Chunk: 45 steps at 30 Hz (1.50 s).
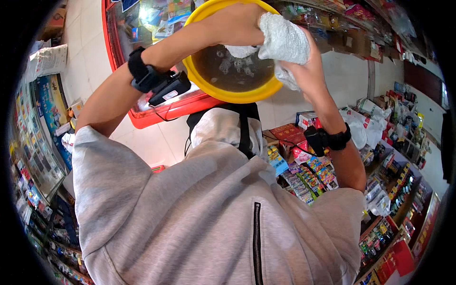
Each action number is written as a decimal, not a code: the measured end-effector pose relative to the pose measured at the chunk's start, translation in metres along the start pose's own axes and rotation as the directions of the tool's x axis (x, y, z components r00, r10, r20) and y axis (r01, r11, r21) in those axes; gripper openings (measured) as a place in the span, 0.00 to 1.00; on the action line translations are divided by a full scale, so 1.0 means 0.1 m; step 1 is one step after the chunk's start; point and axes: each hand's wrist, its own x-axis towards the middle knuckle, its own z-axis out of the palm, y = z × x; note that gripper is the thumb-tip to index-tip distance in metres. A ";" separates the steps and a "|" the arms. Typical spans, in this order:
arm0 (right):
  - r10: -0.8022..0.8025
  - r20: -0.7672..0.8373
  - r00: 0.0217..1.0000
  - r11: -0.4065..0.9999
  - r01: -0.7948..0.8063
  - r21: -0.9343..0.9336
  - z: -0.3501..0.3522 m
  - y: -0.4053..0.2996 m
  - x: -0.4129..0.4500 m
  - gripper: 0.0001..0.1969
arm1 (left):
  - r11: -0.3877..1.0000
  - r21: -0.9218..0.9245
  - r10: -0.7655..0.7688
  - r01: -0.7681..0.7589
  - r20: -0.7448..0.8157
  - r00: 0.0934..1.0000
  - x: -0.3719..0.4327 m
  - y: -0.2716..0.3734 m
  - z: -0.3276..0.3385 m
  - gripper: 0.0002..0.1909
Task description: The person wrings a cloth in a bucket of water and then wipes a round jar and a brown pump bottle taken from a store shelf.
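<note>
A wet white terry cloth (285,39) is bunched between my two hands above the right rim of a yellow basin (199,80). My left hand (245,25) reaches across the basin and closes on the cloth's left side; its fingertips are hidden. From the right, my right hand (308,69) grips the same cloth, and a fold hangs below the palm. Murky water (231,78) with patches of suds fills the basin. A white piece of cloth (242,51) shows in the water under my left hand; whether it joins the held cloth cannot be told.
The basin overlaps a red-framed, glass-topped case (156,117) holding packaged goods. Shelves of packets (310,178) stand at right, near white plastic bags (363,123). More stocked racks (35,149) line the left side. Wrist straps with black devices and cords are on both arms.
</note>
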 end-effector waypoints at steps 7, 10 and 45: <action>0.294 -0.187 0.937 0.687 -0.072 0.723 0.02 -0.16 0.03 0.29 | 0.968 -0.080 0.223 -0.236 -0.144 0.964 -0.08 0.29 -0.14 0.42; 0.115 0.021 0.993 0.168 -0.040 0.985 -0.07 -0.17 0.13 0.25 | 0.978 -0.014 0.200 -0.207 -0.217 0.956 -0.15 0.24 -0.07 0.43; 0.534 -0.016 0.845 0.371 -0.217 0.903 0.98 0.53 0.23 0.22 | 0.887 0.451 0.030 -0.095 0.149 0.988 -0.29 0.24 0.21 0.37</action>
